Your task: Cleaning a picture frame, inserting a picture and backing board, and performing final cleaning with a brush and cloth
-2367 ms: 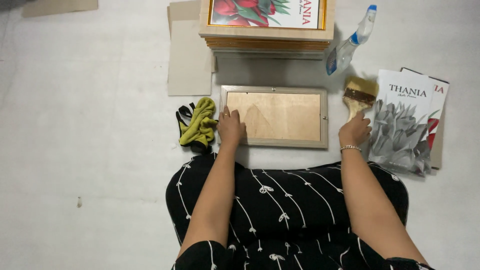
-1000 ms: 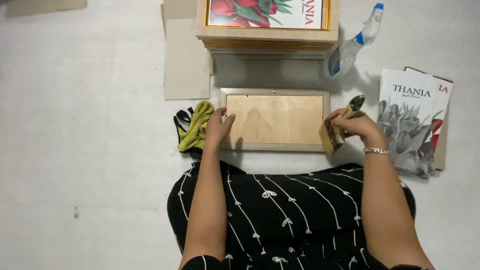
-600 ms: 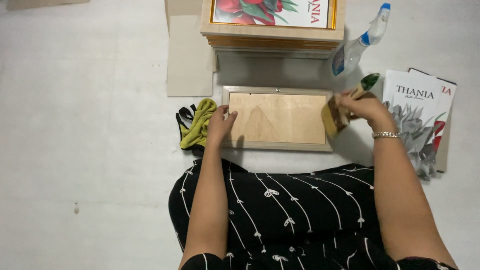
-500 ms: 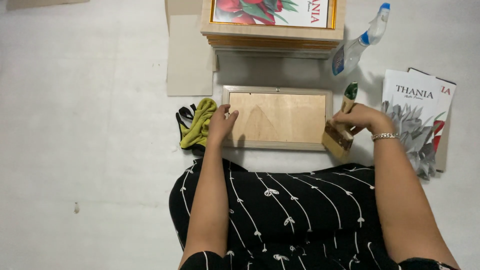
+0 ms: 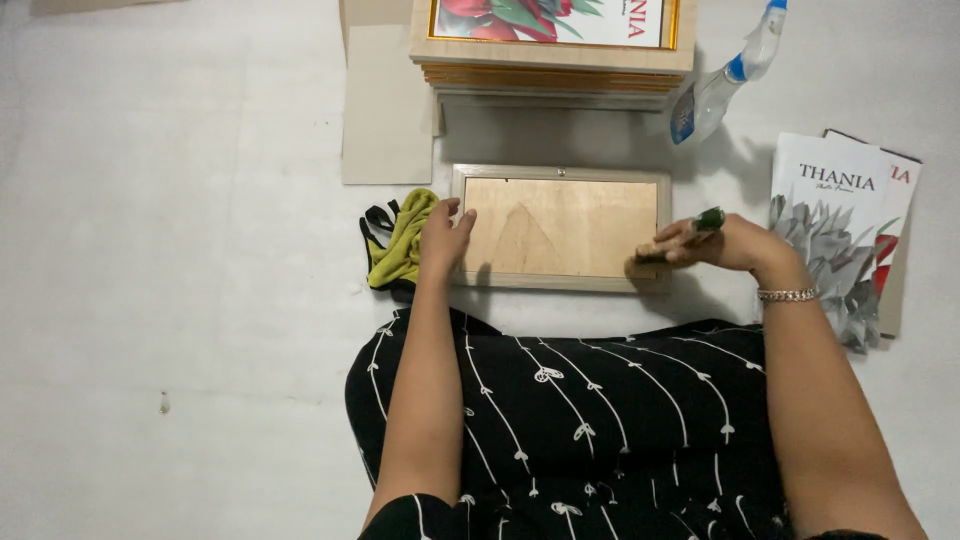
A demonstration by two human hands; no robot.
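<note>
On the pale floor (image 5: 180, 250), a yellow-green cloth (image 5: 402, 240) lies beside the left hand (image 5: 443, 235), fingers spread on the face-down picture frame (image 5: 560, 228), whose right edge meets the paintbrush (image 5: 672, 240) clenched in the right hand (image 5: 725, 243).

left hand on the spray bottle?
No: the left hand rests on the wooden frame's left edge, while the spray bottle lies apart, upper right.

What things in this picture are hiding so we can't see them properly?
Head view, the only one:
- Brush: mostly hidden inside the right hand; its bristles are blurred.
- Framed picture: lying back up, so its front is hidden.
- Spray bottle: nozzle cut off by the top edge.
- Stack of frames: top cut off by the edge.
- Yellow-green cloth: partly behind the left hand.
</note>
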